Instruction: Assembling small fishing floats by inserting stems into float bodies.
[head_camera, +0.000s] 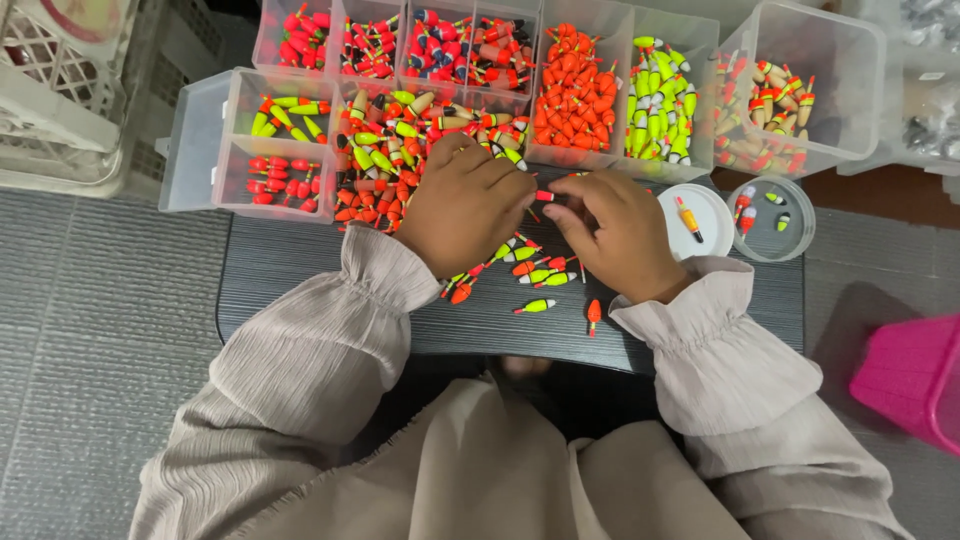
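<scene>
My left hand (462, 203) and my right hand (612, 232) meet over a dark ribbed board (300, 280), and their fingertips pinch a small red float (545, 196) between them. Just below the hands lies a scatter of loose floats (535, 277), yellow-green and orange with thin stems. One orange float (594, 314) rests alone near the board's front edge. Pale grey ruffled sleeves cover both my forearms.
Clear plastic compartment boxes (245, 150) filled with red, orange and yellow-green floats line the back. A round white lid (712, 222) with one float and a clear round tub (775, 222) sit right of my hands. A pink bin (912, 375) stands at the right, white crates (60, 90) at the left.
</scene>
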